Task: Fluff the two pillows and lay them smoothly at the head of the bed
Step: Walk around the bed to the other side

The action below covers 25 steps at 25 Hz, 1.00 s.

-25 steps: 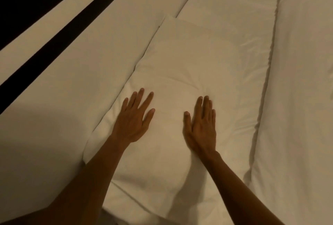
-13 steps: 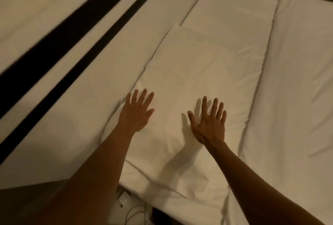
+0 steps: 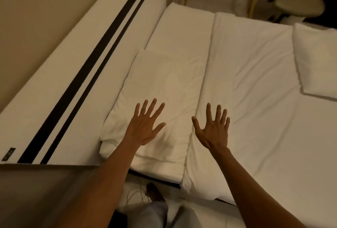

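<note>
Bed [image 3: 182, 32]: white sheet, its head end butts against the headboard
Headboard [image 3: 54, 89]: pale panel with two dark stripes, running along the bed's left edge
Duvet [image 3: 255, 100]: white, creased, covers the bed from the near pillow's right edge rightward
Near pillow [image 3: 160, 89]: lies flat at the head of the bed, long side against the headboard
Far pillow [image 3: 317, 63]: on top of the duvet, well apart from the headboard, at the frame's right edge
Left hand [image 3: 145, 127]: fingers spread wide, palm down over the near pillow's lower part, grasping nothing; contact cannot be told
Right hand [image 3: 212, 131]: fingers splayed, empty, over the duvet edge beside the near pillow
</note>
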### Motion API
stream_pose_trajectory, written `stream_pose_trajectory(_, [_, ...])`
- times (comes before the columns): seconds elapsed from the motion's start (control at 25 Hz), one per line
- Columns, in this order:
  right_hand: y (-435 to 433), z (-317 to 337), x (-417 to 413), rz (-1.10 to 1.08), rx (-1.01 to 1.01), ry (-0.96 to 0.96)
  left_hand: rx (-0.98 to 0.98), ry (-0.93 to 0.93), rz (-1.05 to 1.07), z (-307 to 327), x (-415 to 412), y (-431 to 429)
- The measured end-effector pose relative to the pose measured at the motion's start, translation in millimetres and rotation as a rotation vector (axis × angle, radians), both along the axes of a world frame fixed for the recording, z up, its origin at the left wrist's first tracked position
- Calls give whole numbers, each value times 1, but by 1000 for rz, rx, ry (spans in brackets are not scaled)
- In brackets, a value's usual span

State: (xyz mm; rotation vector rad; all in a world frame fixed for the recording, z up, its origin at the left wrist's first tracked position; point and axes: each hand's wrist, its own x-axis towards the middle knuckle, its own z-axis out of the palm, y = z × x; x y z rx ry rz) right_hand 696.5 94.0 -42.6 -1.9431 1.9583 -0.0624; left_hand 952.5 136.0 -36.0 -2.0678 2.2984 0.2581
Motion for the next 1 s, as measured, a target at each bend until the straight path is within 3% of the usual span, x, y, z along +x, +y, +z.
stream_pose_trajectory(0.28, [38, 35, -121, -134, -79, -21, -21, -9, -60, 40, -127, -15])
stream_pose_trajectory(0.64, [169, 38, -399, -248, -7, -5, -7, 97, -105, 41, -393, 63])
stream_pose_trajectory(1.0, [281, 56, -646, -578, 7, 23, 87, 148, -409, 62, -663, 101])
